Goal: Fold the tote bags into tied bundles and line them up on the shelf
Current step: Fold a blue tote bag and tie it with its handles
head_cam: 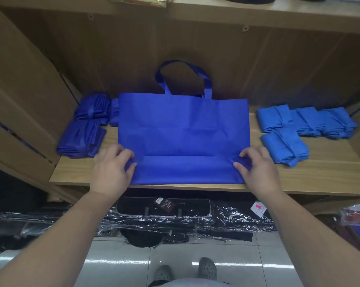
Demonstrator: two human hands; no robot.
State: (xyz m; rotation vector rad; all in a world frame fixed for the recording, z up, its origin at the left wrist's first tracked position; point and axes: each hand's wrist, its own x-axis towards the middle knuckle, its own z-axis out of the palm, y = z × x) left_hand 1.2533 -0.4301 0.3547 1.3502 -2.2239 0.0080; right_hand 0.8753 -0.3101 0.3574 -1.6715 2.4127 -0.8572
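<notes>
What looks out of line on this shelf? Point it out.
One light-blue bundle sits in front of the row of three on the right, breaking the line. On the left, the flat tote bag overlaps a dark-blue bundle.

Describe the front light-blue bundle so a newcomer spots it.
On the wooden shelf, look right of the flat tote bag. Light-blue bundles lie there, three in a back row. The front bundle sits alone before them, nearest the shelf edge.
</notes>
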